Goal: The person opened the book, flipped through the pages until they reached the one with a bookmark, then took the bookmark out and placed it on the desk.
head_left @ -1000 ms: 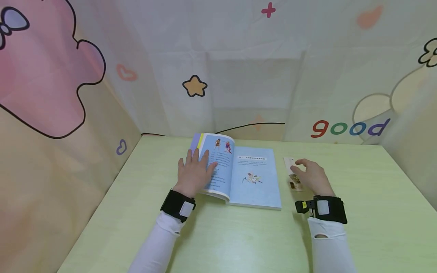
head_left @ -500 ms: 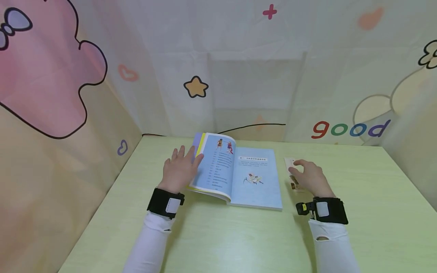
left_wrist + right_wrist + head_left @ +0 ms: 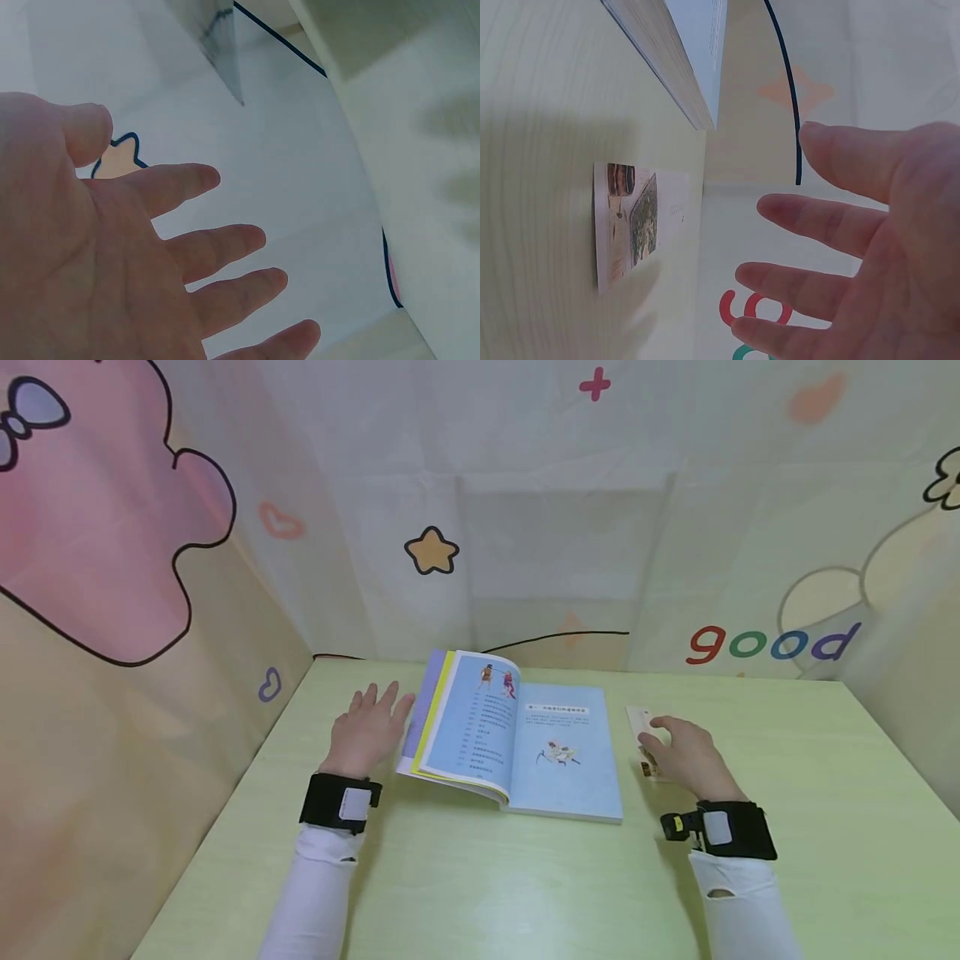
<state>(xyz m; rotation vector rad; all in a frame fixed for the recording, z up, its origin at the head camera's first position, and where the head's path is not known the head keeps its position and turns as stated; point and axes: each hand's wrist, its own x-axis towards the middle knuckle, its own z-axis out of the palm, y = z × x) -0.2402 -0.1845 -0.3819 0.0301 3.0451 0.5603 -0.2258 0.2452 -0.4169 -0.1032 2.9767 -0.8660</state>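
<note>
An open book [image 3: 566, 785] with light blue pages lies on the table, its left-hand pages and cover lifted in a curve. Just left of the raised cover is my left hand [image 3: 363, 731], fingers spread and holding nothing; the left wrist view shows its bare palm [image 3: 90, 255]. To the book's right lies a small printed card [image 3: 638, 718], partly covered in the head view by my right hand [image 3: 690, 756]. In the right wrist view the same card [image 3: 641, 225] rests flat on the table, apart from the relaxed fingers [image 3: 810, 225], which hold nothing.
The pale green table [image 3: 465, 893] runs back to a fabric backdrop [image 3: 562, 543] with cartoon prints. Fabric also closes in the left side [image 3: 112, 760] and the right side. Both wrists wear black straps with small cameras.
My left hand has moved left off the book's left page, and the left pages now stand raised, showing more yellow and purple edge. My right hand has shifted slightly right and down over the card.
</note>
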